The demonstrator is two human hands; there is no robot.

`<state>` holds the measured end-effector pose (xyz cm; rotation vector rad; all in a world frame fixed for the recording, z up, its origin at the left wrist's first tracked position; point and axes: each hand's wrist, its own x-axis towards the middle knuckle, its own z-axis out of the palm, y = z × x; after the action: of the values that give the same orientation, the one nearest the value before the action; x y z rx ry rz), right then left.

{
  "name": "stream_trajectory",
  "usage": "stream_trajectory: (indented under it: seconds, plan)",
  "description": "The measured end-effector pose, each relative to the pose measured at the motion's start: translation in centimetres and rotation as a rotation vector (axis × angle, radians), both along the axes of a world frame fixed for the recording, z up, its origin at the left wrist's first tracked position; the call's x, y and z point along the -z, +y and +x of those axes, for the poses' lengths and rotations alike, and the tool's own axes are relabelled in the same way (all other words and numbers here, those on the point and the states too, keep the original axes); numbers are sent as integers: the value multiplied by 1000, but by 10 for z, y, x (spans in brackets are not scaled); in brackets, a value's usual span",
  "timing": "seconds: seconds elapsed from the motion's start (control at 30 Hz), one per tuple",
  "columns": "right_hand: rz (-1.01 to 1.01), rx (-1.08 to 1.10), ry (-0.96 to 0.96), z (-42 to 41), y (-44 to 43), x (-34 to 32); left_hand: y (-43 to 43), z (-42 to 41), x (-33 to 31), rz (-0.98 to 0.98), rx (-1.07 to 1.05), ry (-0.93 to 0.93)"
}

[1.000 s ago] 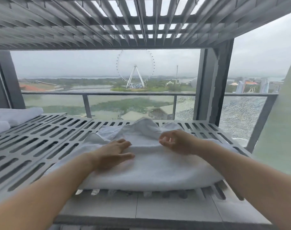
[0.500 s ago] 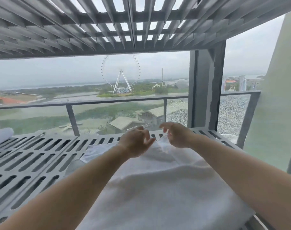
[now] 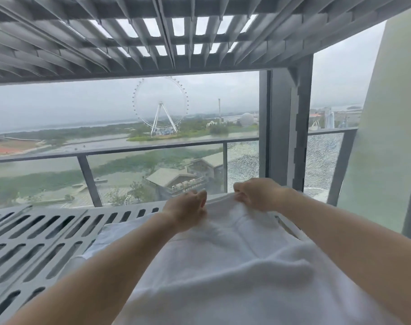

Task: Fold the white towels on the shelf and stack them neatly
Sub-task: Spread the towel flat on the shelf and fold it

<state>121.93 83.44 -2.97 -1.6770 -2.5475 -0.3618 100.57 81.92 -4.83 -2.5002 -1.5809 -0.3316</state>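
Observation:
A white towel point(image 3: 235, 273) lies spread across the grey slotted shelf point(image 3: 35, 242) and runs toward me out of the bottom of the view. My left hand point(image 3: 188, 207) and my right hand point(image 3: 256, 195) both pinch its far edge, a hand's width apart, lifting that edge a little off the shelf. Both forearms reach over the towel and hide parts of it.
A slatted grey shelf point(image 3: 152, 36) hangs close overhead. A grey post point(image 3: 284, 127) stands at the far right corner, with a pale wall point(image 3: 382, 148) beside it. Behind the shelf runs a glass balcony railing point(image 3: 129, 148).
My left hand left the middle of the towel and joined the right at the far edge. Both hands gripped that edge and spread slightly apart. The view tilted up and moved closer.

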Motion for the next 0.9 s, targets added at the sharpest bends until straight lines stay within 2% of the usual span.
stream_trajectory:
  seconds: [0.13,0.27,0.37,0.53,0.7,0.83,0.9]
  plan:
    - [196,-42,35,7,5,-25,12,4,-4,155,-33,26]
    - [322,-54,-15,-8,20,-21,26,14,4,168,-151,226]
    - [270,-97,-9,-22,34,-5,30,22,19,109,-170,283]
    - [135,-201,135,-13,56,14,39,12,33,146,-212,242]
    - [-11,-183,233,2,69,41,47,-6,31,158,-159,387]
    - [3,-238,268,-6,70,46,58,-10,25,93,-184,508]
    - [50,-279,313,-11,70,44,64,-4,19,23,-193,421]
